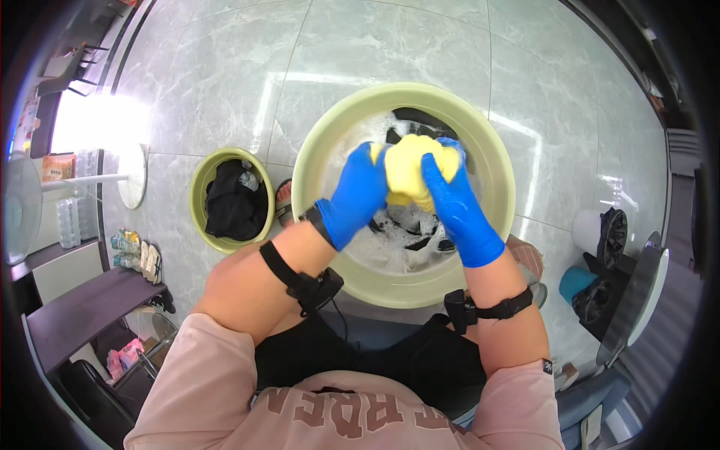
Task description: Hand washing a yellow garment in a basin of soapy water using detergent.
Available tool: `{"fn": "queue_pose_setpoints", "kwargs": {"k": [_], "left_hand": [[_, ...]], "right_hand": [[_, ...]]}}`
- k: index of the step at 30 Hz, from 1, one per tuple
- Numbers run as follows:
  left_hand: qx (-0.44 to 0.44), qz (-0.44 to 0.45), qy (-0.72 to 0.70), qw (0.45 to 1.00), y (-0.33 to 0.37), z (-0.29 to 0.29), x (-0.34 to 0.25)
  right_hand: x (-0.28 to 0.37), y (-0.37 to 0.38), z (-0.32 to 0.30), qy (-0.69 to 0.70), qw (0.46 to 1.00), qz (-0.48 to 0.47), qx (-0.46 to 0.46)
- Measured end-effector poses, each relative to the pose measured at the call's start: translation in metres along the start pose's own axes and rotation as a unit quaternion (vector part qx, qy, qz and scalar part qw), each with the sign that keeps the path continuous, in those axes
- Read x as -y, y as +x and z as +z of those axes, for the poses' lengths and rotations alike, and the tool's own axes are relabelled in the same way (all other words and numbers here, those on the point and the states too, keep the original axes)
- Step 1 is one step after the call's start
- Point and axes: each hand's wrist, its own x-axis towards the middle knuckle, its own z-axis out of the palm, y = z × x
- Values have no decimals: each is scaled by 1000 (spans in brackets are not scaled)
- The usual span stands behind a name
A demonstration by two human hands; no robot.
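A bunched yellow cloth point(411, 169) is squeezed between my two hands above a large pale-green basin point(397, 291). My left hand point(354, 193), in a blue rubber glove, grips its left side. On the right side my right hand point(457, 201), gloved the same way, has its fingers wrapped round the cloth with the thumb laid across the front. Below, foamy water point(390, 253) fills part of the basin. Dark fabric point(421, 118) shows through the suds at the far side, and more dark pieces lie under my hands. Folds inside my grip are hidden.
A smaller green basin point(198, 187) holding black clothing point(229, 208) stands left of the big one. At far left are a white fan point(133, 177) and a dark bench point(90, 307). A teal bin point(576, 283) and a white bin point(586, 229) stand at right.
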Motion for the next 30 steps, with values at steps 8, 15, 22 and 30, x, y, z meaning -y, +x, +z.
{"fn": "queue_pose_setpoints", "kwargs": {"k": [8, 15, 22, 30], "left_hand": [[-55, 96, -8, 994, -11, 23, 54], [-86, 227, 228, 943, -43, 32, 13], [-73, 53, 171, 981, -9, -17, 0], [-56, -53, 78, 994, 8, -46, 23]], "right_hand": [[10, -13, 17, -29, 995, -13, -97], [9, -16, 12, -34, 988, -59, -139], [11, -9, -13, -139, 988, 49, -53], [-20, -19, -30, -302, 952, 7, 54]]}}
